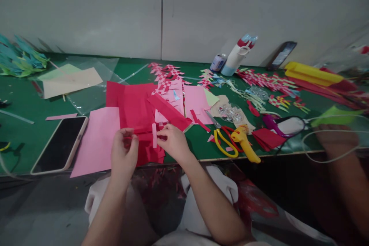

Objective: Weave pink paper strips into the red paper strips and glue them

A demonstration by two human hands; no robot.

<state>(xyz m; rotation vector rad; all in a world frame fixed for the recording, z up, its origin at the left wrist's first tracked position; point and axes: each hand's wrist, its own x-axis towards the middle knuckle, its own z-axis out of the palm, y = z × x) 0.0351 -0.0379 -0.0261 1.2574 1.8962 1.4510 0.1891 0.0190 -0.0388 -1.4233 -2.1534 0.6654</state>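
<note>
My right hand pinches a narrow pink paper strip that stands upright between thumb and fingertips. To its left, my left hand has its fingers curled, with a gap between thumb and forefinger and nothing visible in them. Both hands are over red paper sheets near the table's front edge. A pink sheet lies beside and partly behind my left hand. Beyond my right hand, a folded red paper band lies slanted across other pink sheets.
A phone lies at the left. Scissors and a yellow glue gun are at the right edge. Woven red-and-pink paper pieces, a can and a bottle stand behind. Another person's hand is at far right.
</note>
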